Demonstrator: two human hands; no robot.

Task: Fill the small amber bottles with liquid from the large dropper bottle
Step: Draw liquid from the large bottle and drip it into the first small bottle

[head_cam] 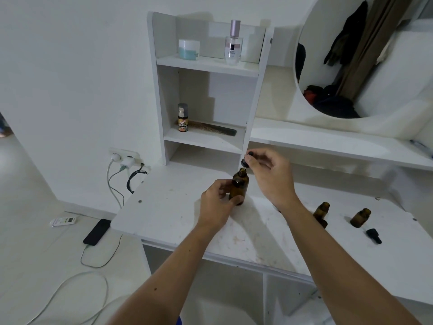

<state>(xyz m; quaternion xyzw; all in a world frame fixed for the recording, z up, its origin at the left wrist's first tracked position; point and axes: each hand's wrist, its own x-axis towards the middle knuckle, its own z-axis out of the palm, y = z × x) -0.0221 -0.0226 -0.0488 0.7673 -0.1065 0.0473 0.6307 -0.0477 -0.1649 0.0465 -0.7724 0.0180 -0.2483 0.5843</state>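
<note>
The large amber dropper bottle stands upright on the white table, near its middle. My left hand grips the bottle's lower body from the left. My right hand pinches the black dropper cap just above the bottle's mouth, with the glass pipette still reaching into the neck. Two small amber bottles stand uncapped to the right, one partly behind my right forearm. A loose black dropper cap lies on the table beside the far right one.
A white shelf unit rises at the back with a jar, a perfume bottle, a small spray bottle and a comb. A round mirror hangs right. On the floor at left lie a phone, cables and a remote.
</note>
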